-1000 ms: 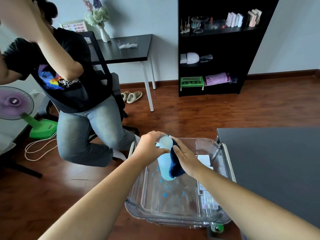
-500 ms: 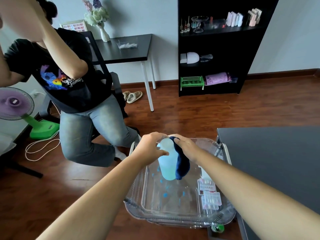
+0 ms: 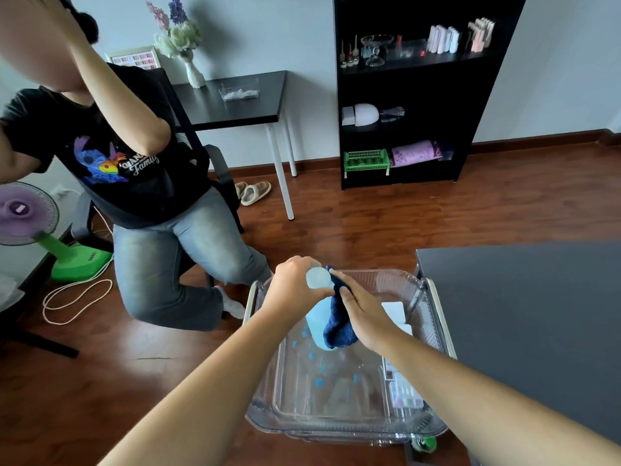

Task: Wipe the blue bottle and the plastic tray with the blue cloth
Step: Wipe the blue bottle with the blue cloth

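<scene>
Head view: the left hand (image 3: 291, 292) is wrapped around the blue bottle (image 3: 317, 322), held above the clear plastic tray (image 3: 431, 334). The blue cloth (image 3: 338, 326) is pressed to its right side by the right hand (image 3: 364, 314).

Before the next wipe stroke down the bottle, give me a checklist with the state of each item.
1. Left hand grips the blue bottle near its top: ok.
2. Blue cloth pressed on the bottle's side by the right hand: ok.
3. Bottle held over the plastic tray: ok.
4. Bottle cap tight: cannot tell.
5. Tray free of blue spots: not ok.
</scene>
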The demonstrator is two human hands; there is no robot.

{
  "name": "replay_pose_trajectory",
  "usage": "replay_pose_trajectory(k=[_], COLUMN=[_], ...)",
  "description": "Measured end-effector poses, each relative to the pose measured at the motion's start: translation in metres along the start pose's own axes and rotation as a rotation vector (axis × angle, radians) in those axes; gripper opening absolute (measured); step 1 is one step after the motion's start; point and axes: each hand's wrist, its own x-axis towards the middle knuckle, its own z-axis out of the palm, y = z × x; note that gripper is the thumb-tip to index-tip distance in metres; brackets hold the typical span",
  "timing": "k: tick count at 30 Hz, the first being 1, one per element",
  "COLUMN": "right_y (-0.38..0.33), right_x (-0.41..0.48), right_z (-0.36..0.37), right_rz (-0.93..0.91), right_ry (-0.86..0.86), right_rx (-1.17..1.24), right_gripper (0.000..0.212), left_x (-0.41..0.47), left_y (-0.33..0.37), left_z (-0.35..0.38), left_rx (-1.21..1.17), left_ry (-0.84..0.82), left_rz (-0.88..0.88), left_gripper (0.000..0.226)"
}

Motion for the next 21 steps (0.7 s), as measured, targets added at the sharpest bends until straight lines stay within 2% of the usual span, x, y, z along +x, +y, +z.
replay_pose_trajectory(k=[3,5,8,11,15,19,21], right_y=[0.003,0.004,0.005,0.008,0.006,-0.003,-0.001], right_x=[0.008,0.011,0.008,0.000,0.006,0.022,0.019], right_z=[-0.010,-0.014,-0.012,-0.006,-0.005,-0.008,-0.008], right_rz=[0.024,0.034,0.014,-0.021,-0.027,0.010,0.033], right_ry=[-0.029,-0.072,-0.052,-0.006,-0.005,-0.075,-0.091], right_rx=[-0.060,-0.079,-0.067,-0.053,-0.111,-0.157,-0.105], right_gripper=[0.037,0.037,0.038,0.038,0.038,0.036,0.035], left_x=[0.007,0.009,0.004,-0.005,-0.005,-0.005,-0.007], left_y=[-0.002,-0.005,-0.011,-0.015,-0.017,-0.017,-0.016], left_z=[-0.010,-0.014,-0.012,-0.006,-0.004,-0.007,-0.006], left_rx=[-0.043,-0.100,-0.167,-0.130,-0.096,-0.050,-0.054], left_ry=[-0.182,-0.222,-0.120,-0.020,-0.042,-0.044,-0.069], left_rz=[0.085,0.106,0.040,0.027,0.060,0.084,0.115], left_gripper=[0.047,0.048,0.062,0.048,0.038,0.043,0.048])
